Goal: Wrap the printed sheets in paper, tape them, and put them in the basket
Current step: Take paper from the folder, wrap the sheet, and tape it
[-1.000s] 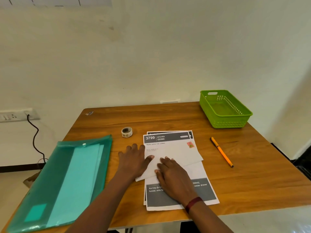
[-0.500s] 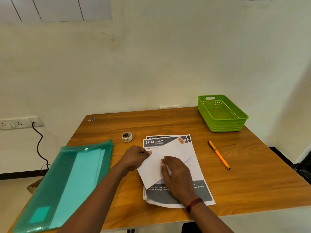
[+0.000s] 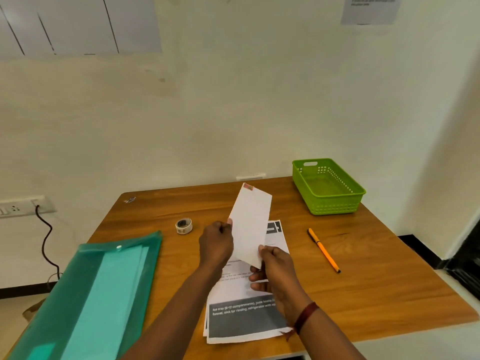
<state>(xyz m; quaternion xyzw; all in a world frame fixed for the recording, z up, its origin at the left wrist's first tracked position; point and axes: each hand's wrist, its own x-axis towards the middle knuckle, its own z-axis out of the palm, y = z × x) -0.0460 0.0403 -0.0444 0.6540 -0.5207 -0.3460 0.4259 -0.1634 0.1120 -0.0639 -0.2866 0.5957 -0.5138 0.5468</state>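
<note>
A folded printed sheet [image 3: 250,224], white side towards me, is held up above the table. My left hand [image 3: 217,242] pinches its left edge and my right hand [image 3: 275,268] pinches its lower right corner. Under my hands a small stack of printed sheets [image 3: 244,318] with grey bands lies flat on the wooden table [image 3: 376,281]. A small roll of tape [image 3: 184,226] sits just left of my left hand. The green plastic basket [image 3: 327,187] stands at the table's far right corner and holds nothing.
A green translucent folder [image 3: 98,289] with papers inside covers the table's left side and overhangs its front edge. An orange pen [image 3: 323,250] lies to the right of the sheets. A wall socket with a black cable [image 3: 44,235] is at the left.
The folded sheet has been lifted off the stack and tilted upright. Both hands went from pressing it flat to pinching its edges. The camera has tilted upward.
</note>
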